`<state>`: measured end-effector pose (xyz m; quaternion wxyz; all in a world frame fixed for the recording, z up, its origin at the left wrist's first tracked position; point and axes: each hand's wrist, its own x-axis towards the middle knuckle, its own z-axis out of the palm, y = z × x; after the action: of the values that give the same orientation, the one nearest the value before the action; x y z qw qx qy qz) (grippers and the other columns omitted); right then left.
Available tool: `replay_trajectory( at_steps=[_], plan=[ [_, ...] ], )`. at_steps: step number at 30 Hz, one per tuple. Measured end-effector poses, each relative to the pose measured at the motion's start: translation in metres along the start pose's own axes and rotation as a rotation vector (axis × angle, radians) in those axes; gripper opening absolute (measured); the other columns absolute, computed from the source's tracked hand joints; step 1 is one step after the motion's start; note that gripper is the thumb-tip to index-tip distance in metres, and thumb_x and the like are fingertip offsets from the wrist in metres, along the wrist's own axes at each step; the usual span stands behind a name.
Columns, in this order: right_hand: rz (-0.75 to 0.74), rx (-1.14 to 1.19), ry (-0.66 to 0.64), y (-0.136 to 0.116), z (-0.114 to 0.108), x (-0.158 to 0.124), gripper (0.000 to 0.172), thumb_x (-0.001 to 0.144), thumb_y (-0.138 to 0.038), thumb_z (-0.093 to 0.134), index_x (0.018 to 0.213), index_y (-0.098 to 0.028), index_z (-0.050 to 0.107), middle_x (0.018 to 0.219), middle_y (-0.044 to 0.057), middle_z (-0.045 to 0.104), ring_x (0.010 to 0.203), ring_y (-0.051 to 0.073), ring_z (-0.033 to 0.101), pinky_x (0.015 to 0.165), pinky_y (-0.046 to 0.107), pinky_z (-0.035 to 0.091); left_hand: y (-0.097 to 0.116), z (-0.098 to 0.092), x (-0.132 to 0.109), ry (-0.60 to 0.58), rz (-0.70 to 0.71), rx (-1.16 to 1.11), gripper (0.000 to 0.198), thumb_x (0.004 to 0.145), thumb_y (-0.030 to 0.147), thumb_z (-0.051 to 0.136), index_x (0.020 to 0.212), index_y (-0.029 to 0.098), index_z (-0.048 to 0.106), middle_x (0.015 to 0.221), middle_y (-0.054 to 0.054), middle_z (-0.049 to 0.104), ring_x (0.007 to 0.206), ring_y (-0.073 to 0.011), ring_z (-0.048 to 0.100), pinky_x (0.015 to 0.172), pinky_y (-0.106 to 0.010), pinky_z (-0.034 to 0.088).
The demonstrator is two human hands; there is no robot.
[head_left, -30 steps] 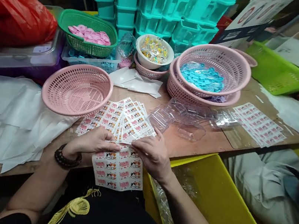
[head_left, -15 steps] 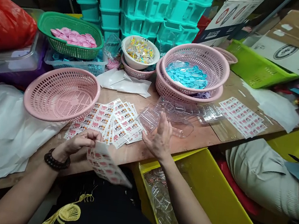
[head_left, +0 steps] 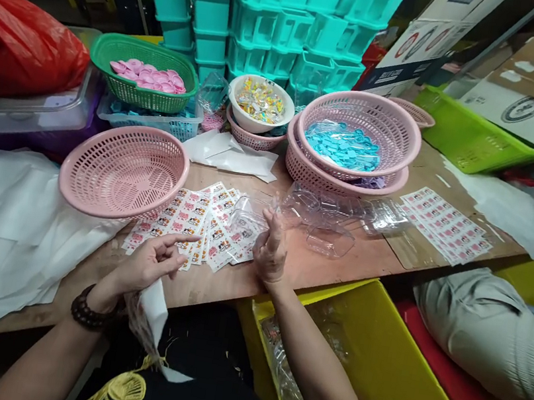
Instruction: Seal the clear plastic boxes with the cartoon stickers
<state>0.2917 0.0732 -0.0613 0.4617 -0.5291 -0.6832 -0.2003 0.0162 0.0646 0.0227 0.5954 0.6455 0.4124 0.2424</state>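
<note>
My left hand [head_left: 149, 266] is over the table's front edge, its index finger stretched out and the other fingers curled. A sticker sheet [head_left: 153, 310] hangs bent from it, white backing partly showing. My right hand [head_left: 270, 250] stands on edge to the right, fingers closed at a clear plastic shell [head_left: 247, 214]; the exact grip is hidden behind the fingers. Under the shell, a fan of sticker sheets [head_left: 184, 214] with cartoon prints lies on the table [head_left: 214, 286]. More clear plastic shells [head_left: 331, 240] lie just beyond my right hand.
A pink basket [head_left: 123, 172] stands at left beside white backing paper [head_left: 7, 221]. Behind are a green basket [head_left: 139, 97] of pink pieces, a white bowl [head_left: 258, 125] and a pink basket [head_left: 408, 147] with blue pieces. A yellow bin [head_left: 365, 348] is below; a person's leg [head_left: 478, 332] is at right.
The clear shell has shifted left over the sticker sheets with my right hand. My left hand has turned, its index finger now extended, and the sticker sheet has swung lower and left.
</note>
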Motion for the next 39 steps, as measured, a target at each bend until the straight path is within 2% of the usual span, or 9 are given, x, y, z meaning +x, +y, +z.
replay_trajectory(
  at_steps=[7,11,13,16,19,21,23,30,39],
  plan=[
    [-0.315,0.342,-0.258,-0.055,0.028,0.003,0.072,0.095,-0.003,0.033,0.16,-0.023,0.009,0.128,0.015,0.067,0.135,0.027,0.054,0.102,0.053,0.055,0.0,-0.003,-0.031,0.245,0.035,0.404,0.061,0.085,0.032,0.066,0.144,0.026,0.052,0.073,0.007,0.064,0.045,-0.0049,0.037,0.046,-0.018,0.036],
    [-0.353,0.446,-0.576,-0.06,0.013,0.016,0.074,0.093,-0.006,0.041,0.16,-0.023,0.015,0.148,0.018,0.051,0.145,0.028,0.04,0.11,0.057,0.046,-0.022,-0.005,-0.034,0.244,0.028,0.435,0.057,0.085,0.033,0.066,0.141,0.025,0.056,0.074,0.006,0.069,0.05,-0.0074,0.049,0.056,-0.02,0.048],
    [-0.286,0.493,-0.714,-0.062,-0.009,0.027,0.074,0.091,-0.016,0.051,0.159,-0.024,0.023,0.16,0.018,0.034,0.149,0.032,0.032,0.114,0.061,0.039,-0.033,-0.005,-0.034,0.257,0.048,0.435,0.054,0.086,0.032,0.067,0.139,0.025,0.058,0.078,0.004,0.072,0.056,-0.0095,0.058,0.062,-0.022,0.053],
    [0.0,0.618,-0.616,-0.068,-0.044,0.046,0.055,0.087,-0.029,0.066,0.14,-0.026,0.054,0.157,0.016,0.036,0.138,0.032,0.046,0.109,0.054,0.045,-0.043,-0.004,-0.031,0.299,0.094,0.461,0.054,0.085,0.03,0.07,0.138,0.027,0.06,0.082,0.002,0.075,0.07,-0.0125,0.067,0.072,-0.024,0.055],
    [0.417,0.696,-0.546,-0.077,-0.057,0.059,0.018,0.086,-0.038,0.072,0.095,-0.023,0.071,0.112,0.01,0.067,0.097,0.022,0.065,0.077,0.035,0.056,-0.044,-0.003,-0.028,0.303,0.097,0.495,0.053,0.084,0.027,0.072,0.136,0.028,0.061,0.084,0.004,0.076,0.062,-0.0103,0.064,0.071,-0.023,0.055],
    [0.638,0.769,-0.713,-0.083,-0.054,0.063,0.028,0.084,-0.047,0.072,0.079,-0.02,0.068,0.079,0.004,0.067,0.069,0.016,0.059,0.057,0.028,0.048,-0.043,-0.003,-0.026,0.303,0.101,0.498,0.052,0.084,0.025,0.072,0.135,0.029,0.062,0.084,0.005,0.076,0.056,-0.0082,0.059,0.068,-0.023,0.054],
    [0.776,0.835,-0.889,-0.087,-0.044,0.064,0.038,0.078,-0.055,0.074,0.075,-0.018,0.067,0.068,0.001,0.064,0.058,0.012,0.052,0.053,0.026,0.042,-0.043,-0.002,-0.025,0.316,0.104,0.489,0.052,0.084,0.023,0.072,0.135,0.029,0.062,0.082,0.006,0.075,0.053,-0.0071,0.057,0.066,-0.021,0.053],
    [0.883,0.854,-1.014,-0.094,-0.022,0.062,0.047,0.067,-0.063,0.078,0.073,-0.017,0.07,0.07,0.001,0.067,0.063,0.013,0.055,0.063,0.029,0.043,-0.047,-0.001,-0.024,0.324,0.128,0.462,0.054,0.084,0.02,0.07,0.136,0.029,0.06,0.081,0.007,0.074,0.048,-0.0055,0.052,0.058,-0.019,0.05],
    [0.841,0.756,-0.956,-0.095,-0.018,0.054,0.045,0.07,-0.063,0.074,0.073,-0.018,0.07,0.068,0.001,0.067,0.063,0.014,0.055,0.061,0.028,0.042,-0.049,0.0,-0.023,0.324,0.093,0.463,0.053,0.085,0.022,0.069,0.137,0.027,0.059,0.081,0.007,0.075,0.047,-0.0052,0.05,0.053,-0.017,0.047]
  ],
)
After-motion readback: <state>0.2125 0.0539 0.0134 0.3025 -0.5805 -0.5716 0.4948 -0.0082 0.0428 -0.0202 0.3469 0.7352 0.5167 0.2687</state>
